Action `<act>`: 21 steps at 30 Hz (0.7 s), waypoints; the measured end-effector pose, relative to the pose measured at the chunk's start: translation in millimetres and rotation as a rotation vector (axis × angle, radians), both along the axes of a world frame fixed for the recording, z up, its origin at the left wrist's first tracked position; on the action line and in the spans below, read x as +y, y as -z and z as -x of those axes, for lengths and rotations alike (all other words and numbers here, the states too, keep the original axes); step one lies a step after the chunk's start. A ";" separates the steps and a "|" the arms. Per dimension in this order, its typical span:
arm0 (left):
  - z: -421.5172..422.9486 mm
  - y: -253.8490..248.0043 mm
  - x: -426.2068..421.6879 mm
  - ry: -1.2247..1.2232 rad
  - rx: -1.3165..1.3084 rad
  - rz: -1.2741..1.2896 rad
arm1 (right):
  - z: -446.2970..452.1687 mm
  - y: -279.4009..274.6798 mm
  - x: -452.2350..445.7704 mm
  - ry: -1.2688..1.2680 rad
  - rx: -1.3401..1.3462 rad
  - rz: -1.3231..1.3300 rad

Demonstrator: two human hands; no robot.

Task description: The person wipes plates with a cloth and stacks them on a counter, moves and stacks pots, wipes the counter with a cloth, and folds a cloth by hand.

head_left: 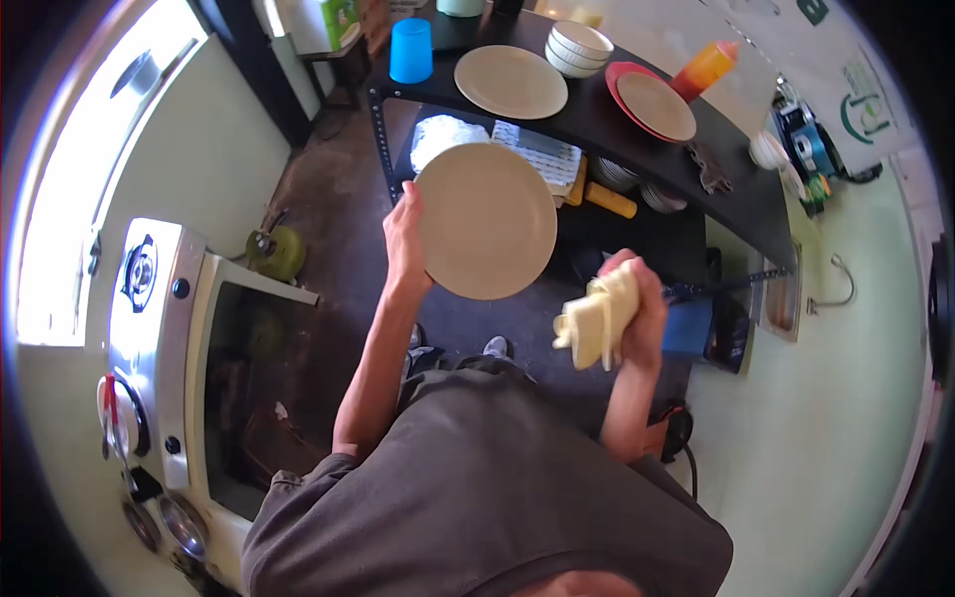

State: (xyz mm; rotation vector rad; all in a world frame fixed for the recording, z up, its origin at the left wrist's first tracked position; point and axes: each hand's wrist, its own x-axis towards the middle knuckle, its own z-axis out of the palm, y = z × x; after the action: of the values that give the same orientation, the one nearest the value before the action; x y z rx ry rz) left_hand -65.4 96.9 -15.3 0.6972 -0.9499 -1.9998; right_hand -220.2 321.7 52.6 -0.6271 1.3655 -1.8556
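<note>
A round beige plate [487, 221] is held up in front of me, its flat face towards the camera. My left hand [406, 239] grips its left rim, thumb on the near side and the other fingers hidden behind. To the right, my right hand [645, 313] is closed around a bunched pale yellow cloth [600, 316], whose folds hang out of the fist. Plate and cloth are apart. Beyond them, on the black shelf table, lie another beige plate [510, 82] and a smaller beige plate [657, 106] on a red plate [619, 78].
The black table [597, 129] also bears a blue cup [411, 51], stacked bowls [577, 48] and a sauce bottle [704, 70]. A gas stove [149, 289] stands left, with a green gas cylinder [277, 251] near it. A sink [784, 308] is at the right.
</note>
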 end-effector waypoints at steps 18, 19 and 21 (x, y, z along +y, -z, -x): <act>-12.1 25.4 -40.7 0.447 -0.215 0.246 | -98.8 15.4 -37.5 0.098 0.386 -0.344; -13.8 25.6 -41.3 0.409 -0.247 0.285 | -109.0 9.1 -45.9 0.150 0.568 -0.369; -27.2 12.0 -33.5 0.462 -0.299 0.237 | -126.6 0.0 -55.7 0.201 0.804 -0.597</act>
State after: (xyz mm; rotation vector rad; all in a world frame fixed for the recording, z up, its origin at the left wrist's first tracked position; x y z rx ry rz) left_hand -38.2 63.3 -27.3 0.7001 -1.6179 -2.1532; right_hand -93.6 266.0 52.6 -0.9802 2.4459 -1.2284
